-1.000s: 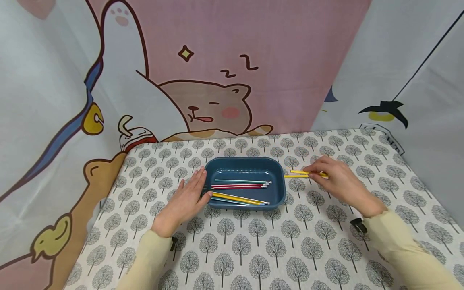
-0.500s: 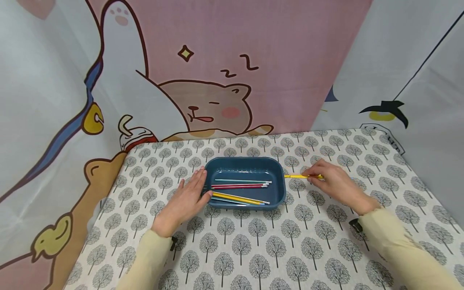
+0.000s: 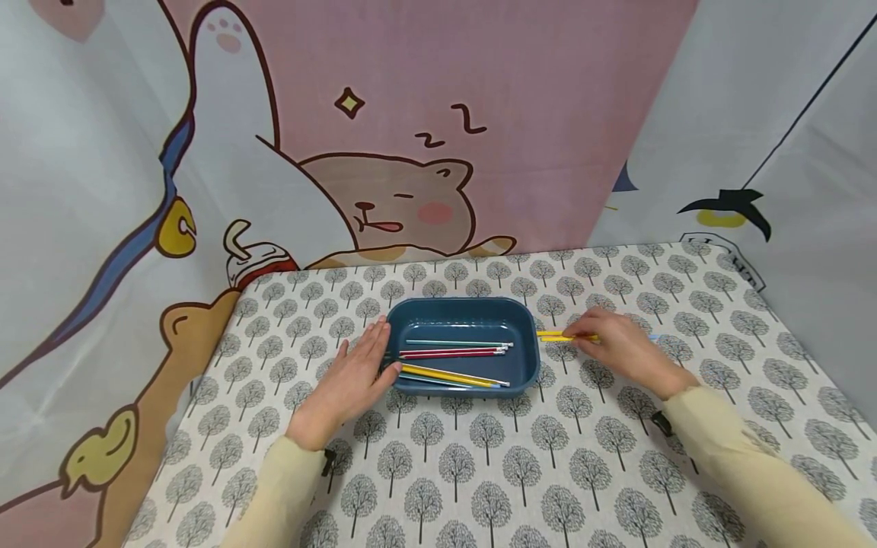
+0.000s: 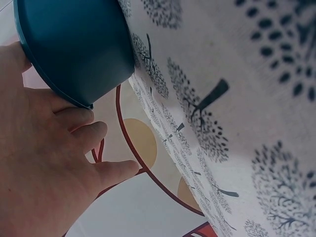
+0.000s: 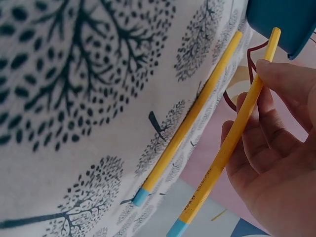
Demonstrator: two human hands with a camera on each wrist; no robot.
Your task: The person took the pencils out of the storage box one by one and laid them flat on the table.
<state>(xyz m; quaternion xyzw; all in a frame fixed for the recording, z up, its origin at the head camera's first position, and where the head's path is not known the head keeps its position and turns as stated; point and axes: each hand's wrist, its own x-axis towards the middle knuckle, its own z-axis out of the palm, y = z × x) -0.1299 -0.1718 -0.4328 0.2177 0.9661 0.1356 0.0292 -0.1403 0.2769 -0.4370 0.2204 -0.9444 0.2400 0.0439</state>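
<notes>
The blue tray (image 3: 466,306) stands mid-table with several pencils inside: red pencils (image 3: 448,352), yellow pencils (image 3: 452,374) and a green pencil (image 3: 455,342). My left hand (image 3: 351,380) rests on its left rim, fingers extended, with the thumb over the front left corner. To the right of the tray, my right hand (image 3: 623,346) pinches a yellow pencil (image 5: 244,116) with a light-blue end, tilted in the right wrist view. A second yellow pencil (image 5: 190,118) with a blue end lies on the cloth beside it, close to the tray's right side.
A white cloth (image 3: 466,472) printed with grey trees covers the table. Behind it hangs a curtain (image 3: 548,152) with cartoon animals, and more curtain closes off both sides.
My right hand has moved left, towards the tray, with the pinched yellow pencil. The second pencil's end stays by the tray. The left hand has not moved.
</notes>
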